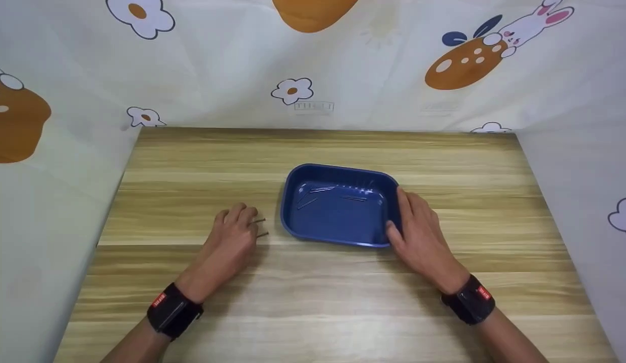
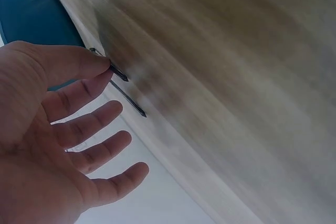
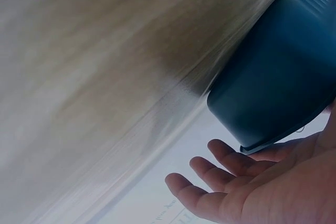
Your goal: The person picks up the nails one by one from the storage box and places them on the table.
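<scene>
My left hand (image 1: 232, 234) is left of a blue plastic basin (image 1: 338, 224), low over the wooden table. In the left wrist view, its thumb and index finger pinch a dark nail (image 2: 119, 73), while the other fingers are spread. A second nail (image 2: 129, 99) is close beside it, its pointed end clear of the fingers. My right hand (image 1: 421, 237) grips the basin's right rim, thumb on the inner side and fingers outside. Several thin nails (image 1: 354, 198) lie inside the basin toward its back. The right wrist view shows the basin's outer wall (image 3: 273, 72) above the fingers.
The wood-grain table (image 1: 313, 302) carries the basin near its middle. A pale patterned cloth (image 1: 232, 65) rises behind the table and along both sides. Each wrist wears a black band (image 1: 175, 311).
</scene>
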`<state>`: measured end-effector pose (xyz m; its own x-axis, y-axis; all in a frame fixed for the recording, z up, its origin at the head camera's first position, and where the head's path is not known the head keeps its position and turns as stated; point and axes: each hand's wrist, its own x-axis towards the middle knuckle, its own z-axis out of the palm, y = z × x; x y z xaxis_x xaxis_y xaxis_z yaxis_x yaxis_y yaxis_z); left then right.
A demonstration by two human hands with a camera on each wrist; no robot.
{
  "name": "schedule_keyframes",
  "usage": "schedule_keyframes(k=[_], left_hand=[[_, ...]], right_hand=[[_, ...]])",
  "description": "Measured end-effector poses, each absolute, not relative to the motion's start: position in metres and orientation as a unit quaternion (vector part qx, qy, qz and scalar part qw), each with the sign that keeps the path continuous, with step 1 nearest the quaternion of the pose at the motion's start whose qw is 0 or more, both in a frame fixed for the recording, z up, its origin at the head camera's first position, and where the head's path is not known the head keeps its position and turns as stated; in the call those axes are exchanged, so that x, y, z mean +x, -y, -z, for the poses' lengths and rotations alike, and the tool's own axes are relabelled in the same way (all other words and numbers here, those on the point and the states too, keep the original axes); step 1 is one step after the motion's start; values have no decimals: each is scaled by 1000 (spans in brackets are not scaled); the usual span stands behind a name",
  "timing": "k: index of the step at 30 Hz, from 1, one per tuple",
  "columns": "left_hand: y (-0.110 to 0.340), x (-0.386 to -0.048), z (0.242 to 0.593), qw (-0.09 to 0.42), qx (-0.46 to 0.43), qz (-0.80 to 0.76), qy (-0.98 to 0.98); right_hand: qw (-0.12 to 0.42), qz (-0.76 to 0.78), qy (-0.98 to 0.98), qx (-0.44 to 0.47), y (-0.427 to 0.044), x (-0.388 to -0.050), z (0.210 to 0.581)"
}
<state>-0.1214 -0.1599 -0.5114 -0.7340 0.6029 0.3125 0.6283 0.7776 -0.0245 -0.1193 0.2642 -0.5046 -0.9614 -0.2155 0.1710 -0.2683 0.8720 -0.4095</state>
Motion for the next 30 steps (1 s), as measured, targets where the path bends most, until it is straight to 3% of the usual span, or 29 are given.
schedule_keyframes(k=[14,30], left_hand=[[157,-120,490,123,-303,102,940],[133,-134,457,139,-313,151,927]], right_hand=[[49,-221,966,123,-263,-120,505],[60,-225,964,128,-264,-119,505]])
